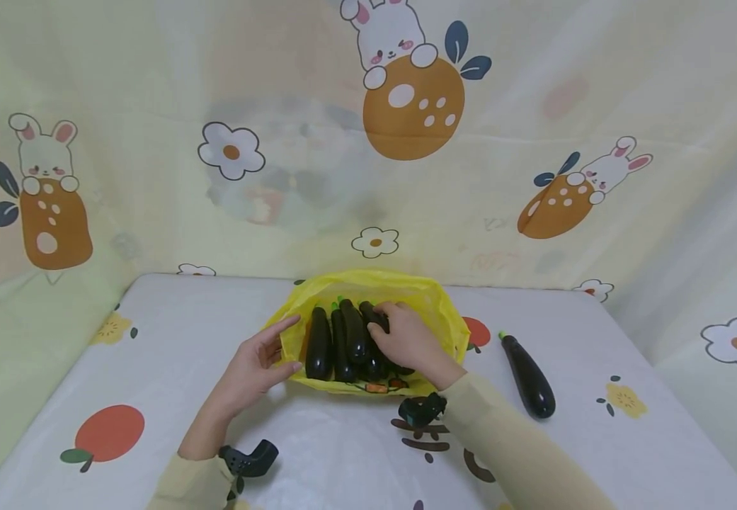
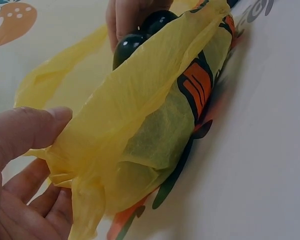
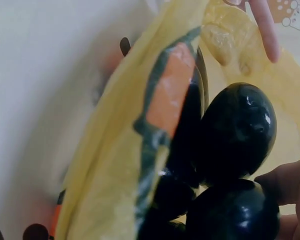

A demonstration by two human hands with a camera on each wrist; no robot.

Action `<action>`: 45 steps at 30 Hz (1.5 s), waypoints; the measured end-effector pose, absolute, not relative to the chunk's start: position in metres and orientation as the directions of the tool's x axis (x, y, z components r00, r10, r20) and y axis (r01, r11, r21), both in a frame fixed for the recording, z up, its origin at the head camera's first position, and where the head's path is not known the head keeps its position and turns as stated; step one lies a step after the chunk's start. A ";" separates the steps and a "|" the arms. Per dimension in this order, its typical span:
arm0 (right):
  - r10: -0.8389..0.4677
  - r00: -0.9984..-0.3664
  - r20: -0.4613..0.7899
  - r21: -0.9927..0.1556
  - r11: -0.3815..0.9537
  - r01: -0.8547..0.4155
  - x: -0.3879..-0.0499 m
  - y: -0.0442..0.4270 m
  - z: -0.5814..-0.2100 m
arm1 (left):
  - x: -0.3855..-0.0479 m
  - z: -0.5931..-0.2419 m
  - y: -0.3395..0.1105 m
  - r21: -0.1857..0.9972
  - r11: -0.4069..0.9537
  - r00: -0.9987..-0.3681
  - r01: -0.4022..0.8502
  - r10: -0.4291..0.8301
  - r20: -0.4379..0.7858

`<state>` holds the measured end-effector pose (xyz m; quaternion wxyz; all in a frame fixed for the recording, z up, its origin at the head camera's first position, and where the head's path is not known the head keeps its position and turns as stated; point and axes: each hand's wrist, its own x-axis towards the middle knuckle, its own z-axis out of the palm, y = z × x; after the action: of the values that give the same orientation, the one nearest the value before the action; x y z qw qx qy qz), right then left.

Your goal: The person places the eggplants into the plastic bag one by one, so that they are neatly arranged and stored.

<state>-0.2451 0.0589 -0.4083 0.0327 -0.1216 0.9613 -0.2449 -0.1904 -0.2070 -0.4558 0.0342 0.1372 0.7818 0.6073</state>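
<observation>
Dark, glossy eggplants [image 1: 319,347], several of them, lie side by side in a yellow plastic bag [image 1: 451,312] with its mouth wide toward me. My left hand [image 1: 253,368] holds the bag's left edge, thumb and index finger spread apart. In the left wrist view, folds of the bag [image 2: 90,170] run between the thumb and the other fingers. Inside the bag, my right hand [image 1: 406,340] grips one eggplant near its upper end. The right wrist view shows rounded eggplant ends [image 3: 240,130] close by; part of the gripped one is hidden.
One more eggplant [image 1: 527,375] lies to the right of the bag, its green stem pointing away. A white table cover [image 1: 343,453] with printed fruit lies underneath. Behind hangs a pale curtain [image 1: 151,212] with rabbits and flowers. Dark wrist cameras [image 1: 250,459] sit on both wrists.
</observation>
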 end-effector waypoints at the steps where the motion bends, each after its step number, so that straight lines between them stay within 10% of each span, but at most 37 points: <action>1: -0.249 -0.968 -0.005 -0.481 0.850 -0.216 -0.245 0.059 -0.408 | -0.190 -0.456 -0.207 0.959 0.224 -0.960 0.175 0.257 0.115; 31: -0.402 -0.907 0.123 -0.644 0.663 -0.381 -0.215 0.139 -0.387 | -0.191 -0.453 -0.206 0.960 0.222 -0.959 0.169 0.263 0.107; 45: -0.244 -0.951 0.192 -0.608 0.731 -0.310 -0.193 0.223 -0.384 | -0.190 -0.453 -0.205 0.958 0.231 -0.959 0.170 0.264 0.107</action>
<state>-0.1933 0.2234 -0.3840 -0.0493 -0.1489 0.9290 -0.3352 -0.1901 -0.2053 -0.4528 0.0386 0.1385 0.7835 0.6046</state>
